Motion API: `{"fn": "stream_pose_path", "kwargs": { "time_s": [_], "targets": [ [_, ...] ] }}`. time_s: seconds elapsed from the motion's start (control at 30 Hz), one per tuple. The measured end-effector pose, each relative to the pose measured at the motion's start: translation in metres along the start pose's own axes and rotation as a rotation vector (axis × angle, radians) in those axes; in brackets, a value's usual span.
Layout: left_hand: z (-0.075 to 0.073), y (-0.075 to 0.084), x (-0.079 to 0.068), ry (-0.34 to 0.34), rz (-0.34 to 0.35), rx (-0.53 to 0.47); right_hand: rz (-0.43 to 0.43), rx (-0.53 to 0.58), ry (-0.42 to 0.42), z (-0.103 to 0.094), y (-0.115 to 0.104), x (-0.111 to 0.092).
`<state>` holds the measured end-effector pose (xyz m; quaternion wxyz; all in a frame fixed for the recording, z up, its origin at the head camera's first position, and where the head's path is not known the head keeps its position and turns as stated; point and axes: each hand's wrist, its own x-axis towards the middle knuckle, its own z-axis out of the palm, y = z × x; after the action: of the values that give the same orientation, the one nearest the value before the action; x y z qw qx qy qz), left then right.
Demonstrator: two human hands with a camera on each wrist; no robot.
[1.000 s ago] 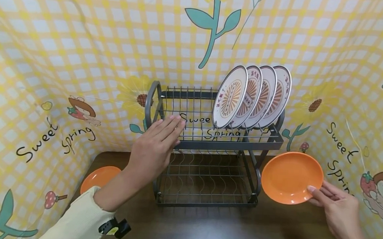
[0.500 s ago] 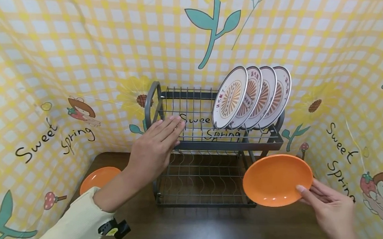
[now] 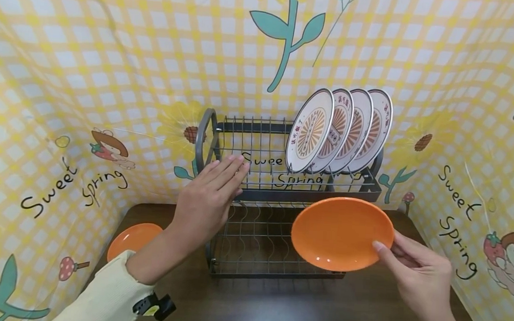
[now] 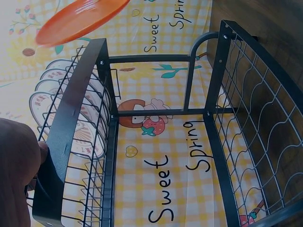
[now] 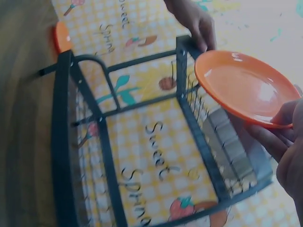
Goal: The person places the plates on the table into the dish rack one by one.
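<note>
My right hand (image 3: pixel 422 273) holds an orange plate (image 3: pixel 341 234) by its right edge, thumb on the upper face and fingers beneath. The plate hangs tilted in front of the dark metal dish rack (image 3: pixel 290 196), over the right part of its lower tier in the head view. On the rack's upper tier, at the front left, my left hand (image 3: pixel 206 196) rests with fingers straight and together. Several white patterned plates (image 3: pixel 309 132) stand on edge in the upper tier's right half. The left wrist view shows the orange plate (image 4: pixel 78 21) beyond the rack's upper rail.
Another orange plate (image 3: pixel 134 241) lies on the brown table (image 3: pixel 248 307) left of the rack, partly behind my left forearm. A yellow checked cloth (image 3: pixel 147 75) hangs behind and at both sides. The lower tier (image 3: pixel 256 239) has wavy wire dividers.
The right hand has carried the orange plate leftward, from the rack's right side to in front of it, and the plate is tilted more steeply. The left hand has stayed on the rack.
</note>
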<state>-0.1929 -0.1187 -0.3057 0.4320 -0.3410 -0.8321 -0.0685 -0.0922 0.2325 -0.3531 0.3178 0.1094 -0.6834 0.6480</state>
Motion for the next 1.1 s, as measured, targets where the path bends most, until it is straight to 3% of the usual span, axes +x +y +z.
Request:
{"fn": "stream_pose_path", "kwargs": {
  "time_s": [0.17,0.33,0.53,0.63,0.93,1.1],
  "targets": [
    [0.000,0.000,-0.001,-0.024,-0.007,-0.001,-0.213,0.093,0.008,0.022,-0.006,0.004],
    [0.000,0.000,-0.002,-0.032,-0.008,-0.001,-0.327,-0.039,0.147,0.048,-0.026,0.014],
    [0.000,0.000,-0.001,-0.027,-0.014,-0.005,-0.508,-0.066,0.304,0.080,-0.049,0.041],
    [0.001,0.000,-0.001,-0.021,-0.013,-0.004,-0.574,-0.142,0.358,0.093,-0.057,0.053],
    [0.002,0.000,-0.001,-0.024,-0.008,-0.003,-0.589,-0.366,0.427,0.129,-0.077,0.083],
    [0.002,-0.001,0.000,-0.013,-0.014,-0.008,-0.500,-0.479,0.400,0.146,-0.077,0.100]
  ]
}}
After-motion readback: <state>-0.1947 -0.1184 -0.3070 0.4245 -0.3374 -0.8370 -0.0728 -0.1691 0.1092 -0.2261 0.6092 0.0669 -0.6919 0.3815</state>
